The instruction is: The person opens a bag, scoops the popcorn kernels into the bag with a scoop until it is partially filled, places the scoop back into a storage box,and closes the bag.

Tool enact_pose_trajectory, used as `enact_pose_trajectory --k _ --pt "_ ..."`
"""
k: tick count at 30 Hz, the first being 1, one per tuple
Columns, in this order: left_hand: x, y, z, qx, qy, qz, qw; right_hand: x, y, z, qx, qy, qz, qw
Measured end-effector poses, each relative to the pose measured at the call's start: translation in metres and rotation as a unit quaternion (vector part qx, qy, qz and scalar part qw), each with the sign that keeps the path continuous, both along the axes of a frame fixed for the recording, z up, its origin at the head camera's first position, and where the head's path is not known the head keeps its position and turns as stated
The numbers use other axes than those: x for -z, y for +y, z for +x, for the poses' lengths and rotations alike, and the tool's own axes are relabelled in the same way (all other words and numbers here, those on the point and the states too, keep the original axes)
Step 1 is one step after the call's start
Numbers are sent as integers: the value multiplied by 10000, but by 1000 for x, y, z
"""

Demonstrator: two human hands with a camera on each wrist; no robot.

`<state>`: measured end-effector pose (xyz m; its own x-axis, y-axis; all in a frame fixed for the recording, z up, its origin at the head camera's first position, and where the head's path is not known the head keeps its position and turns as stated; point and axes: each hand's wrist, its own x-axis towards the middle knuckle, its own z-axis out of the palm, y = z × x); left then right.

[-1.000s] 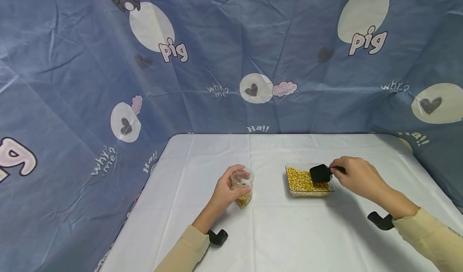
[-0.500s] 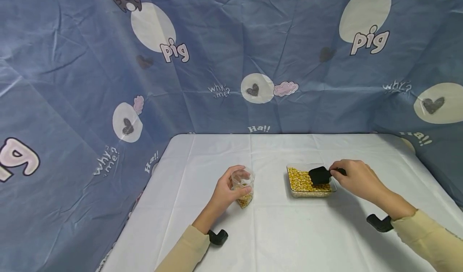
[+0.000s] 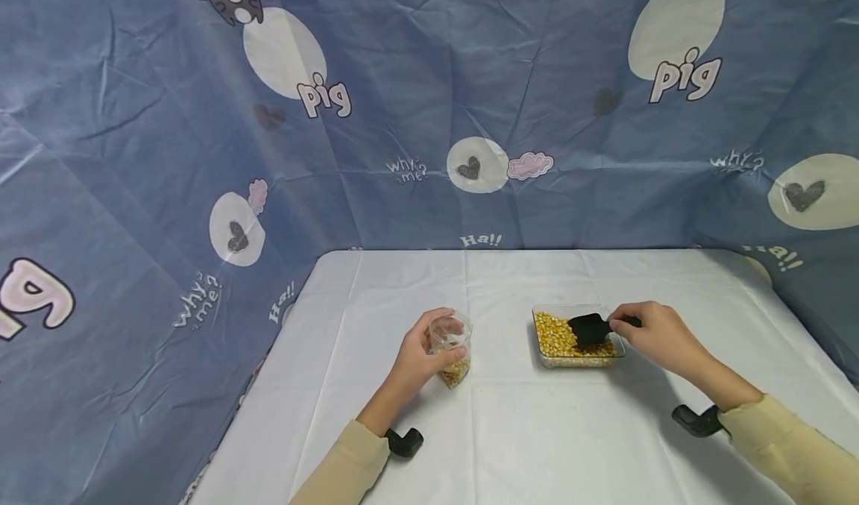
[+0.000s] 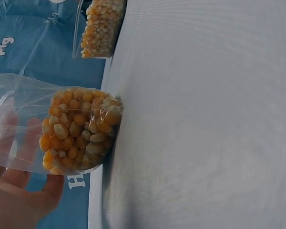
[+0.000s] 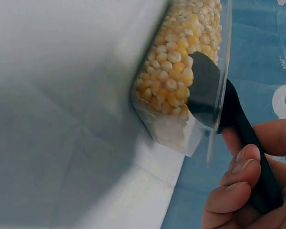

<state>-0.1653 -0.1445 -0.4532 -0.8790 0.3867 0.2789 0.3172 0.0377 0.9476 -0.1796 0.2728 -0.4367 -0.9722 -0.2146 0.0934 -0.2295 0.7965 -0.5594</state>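
I report both hands occupied. My left hand (image 3: 417,352) grips a clear bag (image 4: 19,85), fingers curled round its far side and thumb on the near side; its mouth stands uppermost, with corn kernels gathered in the bottom. Whether that bottom bears on the white cloth (image 3: 570,438) I cannot tell for certain. My right hand (image 3: 661,335) holds a black scoop (image 3: 590,330) by the handle (image 5: 241,119), fingers closed round it. The governing relation, in my judgement, is the run from scoop to bag. The clear container (image 5: 170,137) lies between my two hands, just left of my right hand and well apart from my left, its long axis running crosswise from one hand toward the other. The scoop's length follows much the same line: the handle leaves my right fingers, passes over the container's right-hand rim, and the blade points left, toward the bag. The blade stands tilted among the kernels at the end nearest my right hand, its leading edge hidden in them; how much it bears cannot be determined. My right hand is plainly the nearer to the container, and open cloth separates container and bag.
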Motion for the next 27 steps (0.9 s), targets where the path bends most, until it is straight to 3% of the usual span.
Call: enact_pose_trajectory --k 10,22,27 --pt "4 0 -1 -51 -80 58 9999 10 -6 -1 -3 208 -235 9995" --pt "2 0 1 11 -31 71 10000 14 -15 -4 -128 -85 -361 9992" --pt "10 -1 -4 0 -8 90 10000 14 -23 -7 -156 113 -205 9996"
